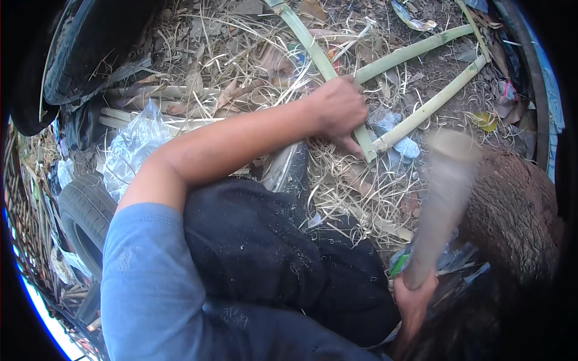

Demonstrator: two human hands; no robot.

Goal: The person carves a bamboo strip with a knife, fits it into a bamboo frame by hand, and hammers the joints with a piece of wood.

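My left hand point(340, 114) is closed round a split bamboo strip point(313, 51) that runs down from the top edge, its lower end showing just below my fingers. A second bamboo strip point(415, 54) slants up to the right from beside this hand. A third bamboo strip point(433, 108) meets the held one near its lower end, and a thin strip joins these two at the far right. At the lower right, my right hand point(415, 298) grips the narrow end of a wooden club point(445, 192). The club stands tilted upward, blurred by motion, its wide end apart from the bamboo.
Pale bamboo shavings point(367, 198) and dry leaves litter the ground. A thick rough-barked log or trunk point(512, 210) stands at the right. On the left are a crumpled clear plastic bag point(135, 150), a tyre point(87, 210) and a dark curved object point(99, 48).
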